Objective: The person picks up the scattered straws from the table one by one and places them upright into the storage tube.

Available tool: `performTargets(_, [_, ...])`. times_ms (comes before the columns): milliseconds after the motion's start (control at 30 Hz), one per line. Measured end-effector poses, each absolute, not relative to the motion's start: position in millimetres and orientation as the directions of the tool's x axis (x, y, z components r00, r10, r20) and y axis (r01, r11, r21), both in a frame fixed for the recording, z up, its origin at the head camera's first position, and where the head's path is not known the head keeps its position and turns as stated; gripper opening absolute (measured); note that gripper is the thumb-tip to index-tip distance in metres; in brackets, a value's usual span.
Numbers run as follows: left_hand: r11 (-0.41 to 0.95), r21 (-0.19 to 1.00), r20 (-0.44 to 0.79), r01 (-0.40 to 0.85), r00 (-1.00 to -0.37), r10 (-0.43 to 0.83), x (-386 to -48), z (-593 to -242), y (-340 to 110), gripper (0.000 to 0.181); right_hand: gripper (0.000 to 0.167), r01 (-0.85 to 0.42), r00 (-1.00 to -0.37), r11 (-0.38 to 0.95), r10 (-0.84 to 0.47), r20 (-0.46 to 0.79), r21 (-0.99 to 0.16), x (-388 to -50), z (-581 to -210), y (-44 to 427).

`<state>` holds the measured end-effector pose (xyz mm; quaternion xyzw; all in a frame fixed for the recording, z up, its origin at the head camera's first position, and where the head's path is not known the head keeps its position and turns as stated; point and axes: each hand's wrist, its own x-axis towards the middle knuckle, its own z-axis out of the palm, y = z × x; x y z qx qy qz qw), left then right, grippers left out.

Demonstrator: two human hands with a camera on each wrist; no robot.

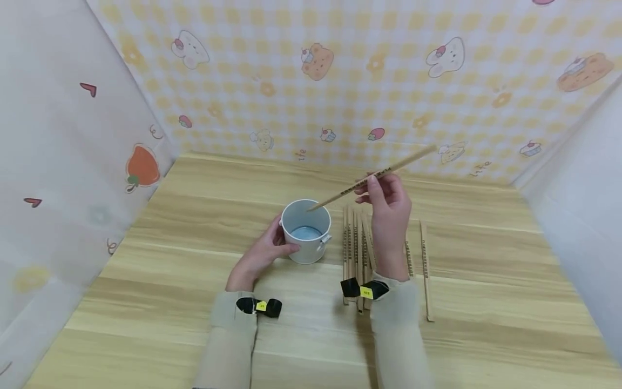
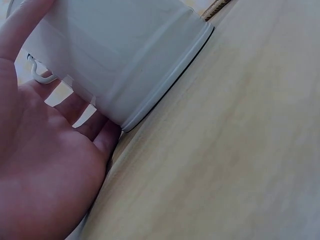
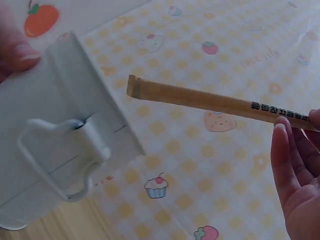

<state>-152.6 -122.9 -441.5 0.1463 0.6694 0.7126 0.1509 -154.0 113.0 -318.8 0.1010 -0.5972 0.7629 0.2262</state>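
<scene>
A small white metal bucket (image 1: 307,249) with side handles stands upright on the table, its mouth facing up and nothing visible inside. My left hand (image 1: 264,251) grips its left side, thumb on the near face and fingers behind; the left wrist view shows the fingers against the wall. With thumb and fingers my right hand (image 1: 391,213) pinches a straw (image 1: 357,187) in a brown printed paper wrapper. The straw slants, its lower left end over the bucket's opening. Several similar wrapped straws (image 1: 346,254) lie side by side under and left of my right wrist.
Right of my right forearm lie two more wrapped straws, one of them apart (image 1: 425,270). The wood-grain table (image 1: 160,270) meets a yellow checked cloth backdrop (image 1: 291,108) behind. White printed cloth (image 1: 58,162) hangs at the left, and pale cloth (image 1: 578,189) at the right.
</scene>
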Motion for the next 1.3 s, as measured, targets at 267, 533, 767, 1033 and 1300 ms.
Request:
performTargets(267, [-0.068,0.997,0.011,-0.018,-0.913,0.408,-150.3,-438.1,-123.2,0.083,0.023,-0.409,-0.907,0.017,0.105,0.409,-0.912,-145.2,-314.1,93.9])
performTargets(533, [-0.088,0.996,0.009,-0.032,-0.906,0.423,-144.9,-425.4,-122.3,0.084,0.023,-0.391,-0.916,0.096,0.058,0.397,-0.915,-146.4,-320.9,89.7])
performTargets(767, [-0.078,0.996,0.002,-0.033,-0.910,0.414,-150.2,-435.6,-122.7,0.082,0.025,-0.361,-0.929,0.286,-0.030,0.368,-0.888,-161.0,-346.9,90.6])
performTargets(1033, [-0.042,0.999,0.000,-0.019,-0.914,0.406,-151.4,-443.9,-123.8,0.081,0.018,-0.519,-0.850,0.503,-0.214,0.482,-0.691,-161.1,-354.2,75.6])
performTargets(1300, [-0.039,0.998,-0.021,-0.042,-0.907,0.421,-147.5,-430.4,-123.3,0.079,0.017,-0.546,-0.816,0.648,-0.270,0.511,-0.530,-160.6,-359.0,61.4])
